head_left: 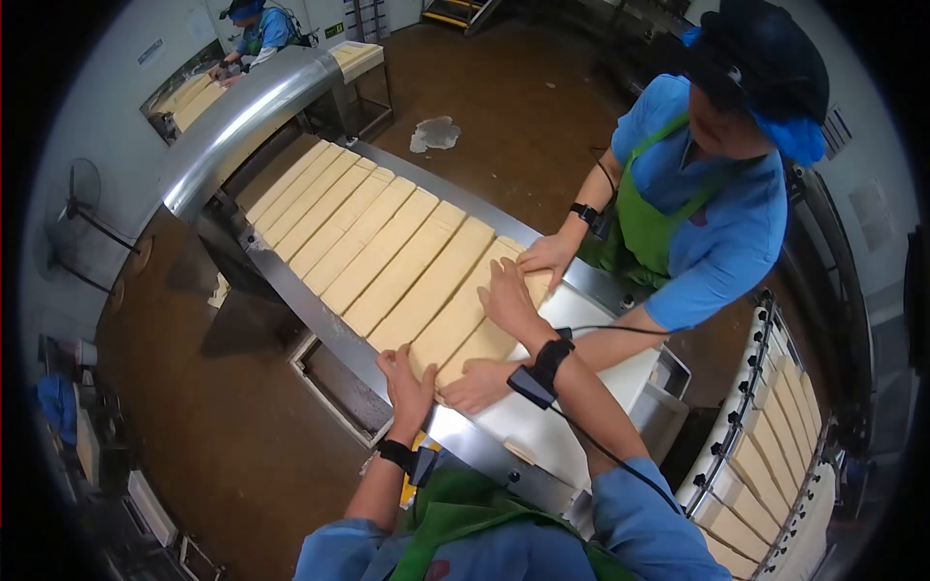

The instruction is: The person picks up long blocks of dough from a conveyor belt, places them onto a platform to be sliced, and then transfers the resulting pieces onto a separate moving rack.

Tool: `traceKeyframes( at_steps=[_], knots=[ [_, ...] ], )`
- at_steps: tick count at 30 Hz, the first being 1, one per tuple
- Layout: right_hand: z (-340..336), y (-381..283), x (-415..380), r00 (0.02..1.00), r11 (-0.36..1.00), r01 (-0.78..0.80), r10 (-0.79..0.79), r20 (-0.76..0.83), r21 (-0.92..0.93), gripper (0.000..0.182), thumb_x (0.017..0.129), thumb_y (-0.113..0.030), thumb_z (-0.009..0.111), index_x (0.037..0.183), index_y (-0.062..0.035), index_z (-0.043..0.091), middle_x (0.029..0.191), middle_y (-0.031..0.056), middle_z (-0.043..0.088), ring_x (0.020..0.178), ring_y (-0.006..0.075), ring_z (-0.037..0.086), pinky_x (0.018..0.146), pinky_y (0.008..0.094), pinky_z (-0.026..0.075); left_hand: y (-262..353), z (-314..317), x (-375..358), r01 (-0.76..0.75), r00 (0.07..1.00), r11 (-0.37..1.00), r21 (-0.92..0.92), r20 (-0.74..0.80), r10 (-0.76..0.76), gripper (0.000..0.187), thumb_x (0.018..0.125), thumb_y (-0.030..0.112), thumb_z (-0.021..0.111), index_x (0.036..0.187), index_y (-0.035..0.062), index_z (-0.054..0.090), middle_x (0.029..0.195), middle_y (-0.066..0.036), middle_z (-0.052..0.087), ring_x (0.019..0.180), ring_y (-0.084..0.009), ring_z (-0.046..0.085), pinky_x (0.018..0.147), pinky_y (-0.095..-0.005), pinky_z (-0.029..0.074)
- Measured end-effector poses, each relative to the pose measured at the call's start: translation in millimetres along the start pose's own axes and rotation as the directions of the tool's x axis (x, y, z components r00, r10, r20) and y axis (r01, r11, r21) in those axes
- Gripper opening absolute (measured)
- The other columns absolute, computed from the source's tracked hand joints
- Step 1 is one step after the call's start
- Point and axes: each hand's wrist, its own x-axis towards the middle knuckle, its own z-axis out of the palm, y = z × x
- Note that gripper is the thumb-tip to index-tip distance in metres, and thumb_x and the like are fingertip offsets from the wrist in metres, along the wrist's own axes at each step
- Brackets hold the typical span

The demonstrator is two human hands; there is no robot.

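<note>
In the head view, the person's left hand (pixel 409 385) rests against the 7 o'clock end of a pale slab (pixel 448 312), while the right hand (pixel 509 298) lies at its 1 o'clock end. Both grips have bent fingers touching it; whether either is closed firmly, one cannot tell. The slab sits in a row on the metal-edged counter (pixel 528 423), with more pale slabs (pixel 363 232) toward 10 o'clock. A co-worker (pixel 712 194) at 2 o'clock has both hands on the neighbouring slab (pixel 484 347). A curved metal hood (pixel 254 121) spans the row's 10 o'clock end.
</note>
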Motion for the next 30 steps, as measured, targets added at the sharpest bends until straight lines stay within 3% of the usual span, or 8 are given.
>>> traceKeyframes(
  at_steps=[3,7,15,18,20,24,27,30],
  knots=[
    [20.2,14.1,41.6,0.981,0.96,-0.123,0.155,0.113,-0.253,0.056,0.088,-0.024,0.074,0.13,0.0088,0.055,0.13,0.0254,0.056,0.125,0.0418,0.051,0.108,0.0497,0.042,3.5,-2.1,-1.3,-0.024,0.999,0.999,0.021,0.023,0.023,0.071,0.083,0.021,0.081,0.141,-0.0029,0.048,0.13,-0.026,0.04,0.118,-0.0461,0.052,0.1,-0.0488,0.048],
    [45.1,38.2,64.1,0.985,0.873,-0.13,0.169,0.04,-0.47,0.053,0.089,-0.036,0.072,0.122,0.0031,0.062,0.124,0.0178,0.058,0.119,0.0333,0.053,0.1,0.0463,0.044,13.7,-1.6,-3.4,0.06,0.996,0.998,0.031,0.064,-0.062,0.085,0.075,0.025,0.088,0.144,-0.0005,0.045,0.13,-0.025,0.04,0.116,-0.0454,0.053,0.099,-0.0492,0.049],
    [42.1,56.4,68.8,0.954,0.914,-0.298,0.278,-0.111,-0.274,0.05,0.085,-0.035,0.077,0.119,-0.0006,0.065,0.12,0.0153,0.056,0.116,0.0336,0.052,0.095,0.0498,0.044,26.0,2.1,-8.3,0.129,0.985,0.991,0.036,0.109,-0.132,0.09,0.074,0.024,0.09,0.146,0.0021,0.04,0.131,-0.025,0.039,0.116,-0.0466,0.055,0.097,-0.0506,0.05],
    [37.1,58.7,64.7,0.975,0.941,-0.217,0.196,-0.104,-0.261,0.047,0.085,-0.033,0.076,0.12,-0.0029,0.066,0.12,0.0145,0.056,0.116,0.0329,0.052,0.094,0.051,0.042,28.3,3.2,-6.6,0.075,0.991,0.994,0.076,0.103,-0.083,0.09,0.075,0.023,0.089,0.147,0.003,0.039,0.133,-0.025,0.039,0.117,-0.0477,0.055,0.097,-0.0517,0.05],
    [30.9,54.3,63.4,0.979,0.939,-0.182,0.2,0.031,-0.292,0.054,0.088,-0.034,0.073,0.132,-0.005,0.062,0.125,0.0115,0.056,0.122,0.0314,0.048,0.1,0.0516,0.038,34.6,1.7,-3.5,0.115,0.98,0.982,0.151,0.145,-0.137,0.09,0.076,0.024,0.089,0.147,0.0035,0.037,0.135,-0.025,0.039,0.118,-0.0482,0.055,0.097,-0.0526,0.05],
    [27.6,50.7,70.0,0.946,0.923,-0.296,0.319,0.057,-0.245,0.059,0.088,-0.037,0.074,0.137,-0.007,0.06,0.128,0.0098,0.056,0.125,0.0302,0.047,0.102,0.0531,0.036,35.6,8.0,-3.5,0.096,0.983,0.979,0.182,0.137,-0.122,0.091,0.075,0.026,0.089,0.147,0.0052,0.038,0.135,-0.025,0.04,0.118,-0.0481,0.055,0.097,-0.0531,0.049],
    [25.7,53.6,63.6,0.952,0.927,-0.293,0.306,0.019,-0.234,0.059,0.083,-0.04,0.077,0.126,-0.0018,0.063,0.122,0.0161,0.06,0.12,0.0336,0.054,0.096,0.0525,0.042,36.7,10.1,-1.1,0.137,0.98,0.969,0.203,0.117,-0.163,0.089,0.071,0.028,0.09,0.144,0.0081,0.042,0.134,-0.023,0.042,0.118,-0.0465,0.055,0.096,-0.0536,0.05],
    [9.7,79.0,20.7,0.926,0.921,-0.373,0.377,0.02,-0.11,0.061,0.083,-0.039,0.077,0.125,0.0026,0.061,0.119,0.0219,0.061,0.116,0.0398,0.058,0.094,0.0528,0.047,35.2,12.7,-2.8,0.011,0.985,0.974,0.226,0.163,-0.049,0.086,0.07,0.029,0.09,0.141,0.0082,0.045,0.133,-0.022,0.044,0.117,-0.0453,0.056,0.096,-0.0533,0.05]
  ],
)
